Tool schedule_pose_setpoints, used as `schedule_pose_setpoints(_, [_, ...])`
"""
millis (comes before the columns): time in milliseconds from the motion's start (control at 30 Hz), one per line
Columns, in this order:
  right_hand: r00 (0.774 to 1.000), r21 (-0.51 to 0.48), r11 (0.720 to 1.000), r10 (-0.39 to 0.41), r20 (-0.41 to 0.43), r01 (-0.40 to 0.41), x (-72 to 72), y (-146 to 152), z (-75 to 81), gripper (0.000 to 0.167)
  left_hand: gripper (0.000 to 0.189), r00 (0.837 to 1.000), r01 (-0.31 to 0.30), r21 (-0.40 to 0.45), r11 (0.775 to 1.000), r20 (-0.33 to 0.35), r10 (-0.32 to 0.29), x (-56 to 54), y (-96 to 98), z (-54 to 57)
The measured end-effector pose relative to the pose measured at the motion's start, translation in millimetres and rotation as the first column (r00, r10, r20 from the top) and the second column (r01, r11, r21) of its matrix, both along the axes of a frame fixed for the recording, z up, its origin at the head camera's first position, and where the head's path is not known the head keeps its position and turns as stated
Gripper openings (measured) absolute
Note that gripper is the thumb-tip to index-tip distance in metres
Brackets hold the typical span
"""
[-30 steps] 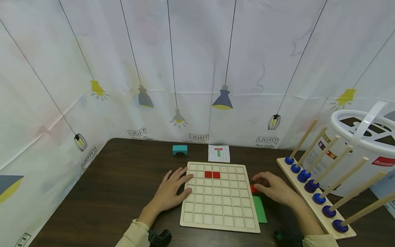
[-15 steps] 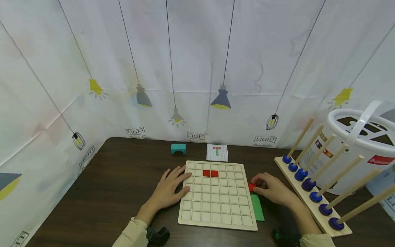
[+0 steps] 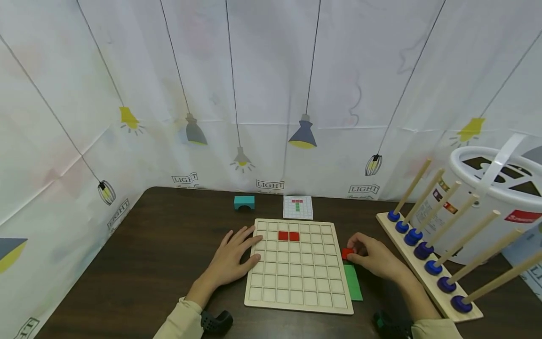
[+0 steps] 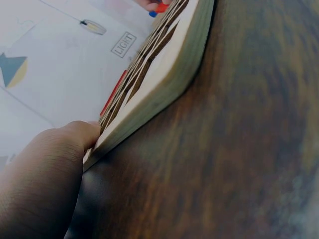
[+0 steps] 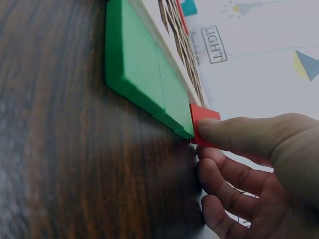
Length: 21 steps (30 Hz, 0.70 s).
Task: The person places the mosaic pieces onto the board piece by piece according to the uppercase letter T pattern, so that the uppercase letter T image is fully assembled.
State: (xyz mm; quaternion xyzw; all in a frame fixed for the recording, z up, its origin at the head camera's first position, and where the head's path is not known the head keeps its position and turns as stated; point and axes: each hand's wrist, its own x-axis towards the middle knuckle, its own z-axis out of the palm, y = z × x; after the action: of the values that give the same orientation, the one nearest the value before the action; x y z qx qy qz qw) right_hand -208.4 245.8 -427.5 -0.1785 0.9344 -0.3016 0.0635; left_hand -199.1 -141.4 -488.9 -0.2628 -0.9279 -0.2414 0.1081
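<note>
A wooden grid board (image 3: pixel 296 270) lies on the dark table, with two red square tiles (image 3: pixel 289 236) side by side in an upper row. My left hand (image 3: pixel 230 256) rests with spread fingers on the board's left edge; in the left wrist view the thumb (image 4: pixel 82 133) touches its rim. Just off the board's right side, my right hand (image 3: pixel 372 254) pinches a red square block (image 3: pixel 347 253) between thumb and fingers. In the right wrist view that red block (image 5: pixel 200 115) sits at the end of a row of green blocks (image 5: pixel 142 64) along the board.
Behind the board lie a pattern card (image 3: pixel 298 212) showing a red and green T and a teal arch block (image 3: pixel 244 202). On the right stand a wooden peg rack (image 3: pixel 440 282) with blue rings and a white lidded bucket (image 3: pixel 482 212). A printed curtain (image 3: pixel 262 94) hangs behind.
My right fingers have closed in on the red block, which is raised slightly and shows more. The left hand stays on the board's edge. The head view has shifted a little.
</note>
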Motion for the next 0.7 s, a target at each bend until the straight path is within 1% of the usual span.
schedule_pose_setpoints(67, [1.000,-0.010,1.000,-0.002,-0.006,0.002,-0.6,0.2,0.3,0.019,0.051,1.000,-0.001,0.002,1.000,0.005,0.001,0.0,-0.4,0.8])
schedule_pose_setpoints(267, [0.998,-0.004,0.998,-0.061,-0.012,0.060,0.3,-0.7,-3.1,0.014,0.050,1.000,-0.005,0.014,1.000,0.004,0.004,4.4,-0.5,-2.5])
schedule_pose_setpoints(367, [0.996,-0.029,0.996,-0.082,-0.016,0.082,0.5,-2.3,-4.4,0.013,0.050,1.000,-0.012,0.015,1.000,0.000,0.012,6.3,-1.1,-2.9])
schedule_pose_setpoints(467, [0.994,-0.058,0.994,-0.100,-0.042,0.097,-1.1,-3.2,-4.3,0.012,0.050,1.000,-0.021,0.011,1.000,-0.003,0.021,5.4,-1.1,-0.9])
schedule_pose_setpoints(600, [0.989,-0.076,0.990,-0.127,-0.076,0.121,-3.1,-3.6,-2.9,0.012,0.051,0.999,-0.017,0.002,1.000,0.028,0.017,2.9,-0.2,1.5])
schedule_pose_setpoints(700, [0.986,-0.088,0.987,-0.144,-0.086,0.136,-4.1,-4.4,-2.5,0.013,0.052,0.999,-0.014,-0.002,1.000,0.042,0.014,1.5,0.6,1.7])
